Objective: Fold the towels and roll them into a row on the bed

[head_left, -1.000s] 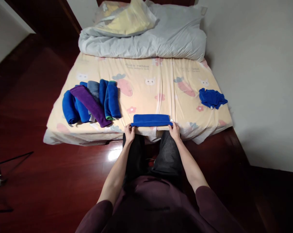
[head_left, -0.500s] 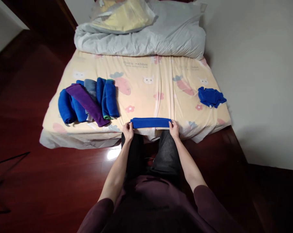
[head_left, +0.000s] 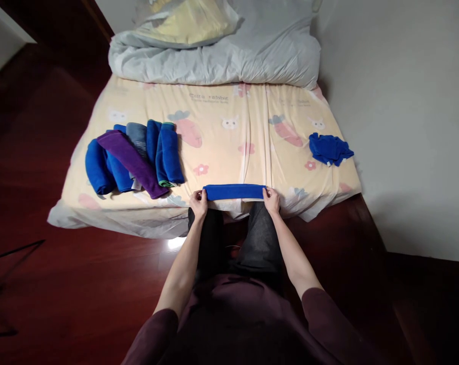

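Note:
A blue towel (head_left: 235, 192), folded into a long narrow strip, lies crosswise at the near edge of the bed. My left hand (head_left: 198, 201) pinches its left end between thumb and fingers. At the right end my right hand (head_left: 271, 199) grips it the same way. To the left rests a group of rolled or folded towels: several blue ones (head_left: 172, 154), a grey one (head_left: 137, 138) and a purple one (head_left: 134, 165) lying slantwise on top. A crumpled blue cloth (head_left: 330, 149) with small white tags sits on the right side.
The bed's cream sheet (head_left: 222, 147) has carrot and rabbit prints. A pale quilt (head_left: 214, 63) is bunched at the far end, with a plastic bag (head_left: 193, 23) of yellow stuff on it. A wall (head_left: 412, 126) borders the right. Dark thin legs of a stand (head_left: 16, 251) are on the floor at left.
The view has shifted slightly, so the bed and towels appear a little further left. Both hands still hold the ends of the blue strip, which looks much the same.

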Demonstrator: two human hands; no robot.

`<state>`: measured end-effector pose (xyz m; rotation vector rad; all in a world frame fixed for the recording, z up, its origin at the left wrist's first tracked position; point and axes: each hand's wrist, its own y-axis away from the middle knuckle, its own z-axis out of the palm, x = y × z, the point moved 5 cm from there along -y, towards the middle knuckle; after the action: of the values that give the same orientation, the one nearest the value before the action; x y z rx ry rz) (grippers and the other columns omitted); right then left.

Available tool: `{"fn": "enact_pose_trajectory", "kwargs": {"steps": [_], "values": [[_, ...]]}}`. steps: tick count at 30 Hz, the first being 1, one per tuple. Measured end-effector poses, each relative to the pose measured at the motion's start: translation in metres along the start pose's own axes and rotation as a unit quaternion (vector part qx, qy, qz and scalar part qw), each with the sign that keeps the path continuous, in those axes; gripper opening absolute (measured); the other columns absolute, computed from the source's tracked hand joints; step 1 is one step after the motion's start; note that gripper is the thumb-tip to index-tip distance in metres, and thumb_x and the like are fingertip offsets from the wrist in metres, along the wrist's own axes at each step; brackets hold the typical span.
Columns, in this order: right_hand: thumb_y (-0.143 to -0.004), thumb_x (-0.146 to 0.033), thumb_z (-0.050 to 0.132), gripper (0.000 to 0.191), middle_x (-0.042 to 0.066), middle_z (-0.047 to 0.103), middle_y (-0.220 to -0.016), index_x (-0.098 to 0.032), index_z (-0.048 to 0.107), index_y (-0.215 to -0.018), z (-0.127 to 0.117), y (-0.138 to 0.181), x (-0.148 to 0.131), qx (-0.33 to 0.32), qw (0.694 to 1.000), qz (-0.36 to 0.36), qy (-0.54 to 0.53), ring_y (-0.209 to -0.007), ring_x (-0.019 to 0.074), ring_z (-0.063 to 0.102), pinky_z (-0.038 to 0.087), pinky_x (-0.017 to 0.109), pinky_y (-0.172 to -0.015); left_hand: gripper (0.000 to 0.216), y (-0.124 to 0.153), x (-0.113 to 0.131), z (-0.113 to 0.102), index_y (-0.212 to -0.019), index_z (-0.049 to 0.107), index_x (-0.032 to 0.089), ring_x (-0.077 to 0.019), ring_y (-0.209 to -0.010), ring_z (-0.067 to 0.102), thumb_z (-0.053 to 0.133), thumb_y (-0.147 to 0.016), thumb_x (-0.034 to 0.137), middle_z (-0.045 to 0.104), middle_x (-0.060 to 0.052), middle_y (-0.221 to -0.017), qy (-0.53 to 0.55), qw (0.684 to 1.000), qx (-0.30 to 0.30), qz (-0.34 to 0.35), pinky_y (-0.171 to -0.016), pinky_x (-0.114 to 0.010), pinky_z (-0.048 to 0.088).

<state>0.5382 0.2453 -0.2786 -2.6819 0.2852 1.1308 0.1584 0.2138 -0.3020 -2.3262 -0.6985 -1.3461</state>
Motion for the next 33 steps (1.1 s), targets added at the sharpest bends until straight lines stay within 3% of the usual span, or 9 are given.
{"fn": "enact_pose_trajectory", "kwargs": {"steps": [10, 19, 25, 29, 31, 33], "values": [[-0.095, -0.057, 0.053, 0.047, 0.012, 0.079, -0.086, -0.017, 0.078, -0.097, 0.001, -0.003, -0.001, -0.002, 1.000, 0.025, -0.006, -0.079, 0.0243, 0.074, 0.057, 0.033, -0.080, 0.036, -0.010, 0.003, 0.000, -0.090, 0.070, 0.019, -0.0235, -0.077, 0.068, 0.059, -0.090, 0.054, 0.069, -0.005, -0.075, -0.028, 0.999, -0.025, -0.031, -0.079, -0.034, 0.053], [-0.088, -0.052, 0.061, 0.036, 0.013, 0.080, -0.086, -0.020, 0.079, -0.086, 0.001, -0.002, -0.006, 0.043, 0.995, 0.085, -0.001, -0.081, 0.0273, 0.076, 0.056, 0.034, -0.078, 0.027, -0.035, 0.008, -0.003, -0.072, 0.066, 0.023, -0.0325, -0.091, 0.072, 0.071, -0.081, 0.047, 0.073, -0.011, -0.074, -0.075, 0.988, -0.092, -0.097, -0.092, -0.045, 0.052], [-0.085, -0.046, 0.064, 0.029, 0.014, 0.079, -0.084, -0.021, 0.077, -0.082, 0.004, -0.005, -0.008, 0.046, 0.988, 0.144, 0.033, -0.079, 0.0285, 0.075, 0.056, 0.039, -0.081, 0.031, -0.037, 0.023, -0.009, -0.066, 0.059, 0.024, -0.0382, -0.102, 0.072, 0.069, -0.080, 0.050, 0.075, -0.016, -0.081, -0.115, 0.982, -0.109, -0.102, -0.096, -0.051, 0.050], [-0.083, -0.045, 0.067, 0.026, 0.014, 0.077, -0.079, -0.021, 0.075, -0.078, 0.002, -0.009, -0.009, 0.035, 0.984, 0.173, 0.040, -0.076, 0.0299, 0.074, 0.056, 0.041, -0.079, 0.033, -0.031, 0.028, -0.018, -0.063, 0.055, 0.025, -0.0399, -0.103, 0.071, 0.074, -0.076, 0.048, 0.072, -0.014, -0.074, -0.100, 0.987, -0.085, -0.092, -0.096, -0.053, 0.050], [-0.083, -0.044, 0.068, 0.025, 0.015, 0.076, -0.077, -0.021, 0.074, -0.077, 0.001, -0.008, -0.010, 0.040, 0.983, 0.175, 0.030, -0.076, 0.0304, 0.073, 0.055, 0.042, -0.079, 0.036, -0.017, 0.022, -0.024, -0.064, 0.053, 0.025, -0.0381, -0.099, 0.072, 0.076, -0.076, 0.050, 0.069, -0.011, -0.069, -0.085, 0.988, -0.059, -0.111, -0.092, -0.051, 0.051], [-0.084, -0.043, 0.067, 0.024, 0.014, 0.075, -0.078, -0.020, 0.074, -0.078, 0.003, -0.006, -0.011, 0.042, 0.983, 0.177, 0.021, -0.079, 0.0303, 0.072, 0.054, 0.042, -0.083, 0.038, 0.006, 0.013, -0.023, -0.068, 0.055, 0.024, -0.0324, -0.087, 0.072, 0.074, -0.080, 0.054, 0.065, -0.007, -0.065, -0.036, 0.987, -0.073, -0.140, -0.084, -0.044, 0.054]]}}
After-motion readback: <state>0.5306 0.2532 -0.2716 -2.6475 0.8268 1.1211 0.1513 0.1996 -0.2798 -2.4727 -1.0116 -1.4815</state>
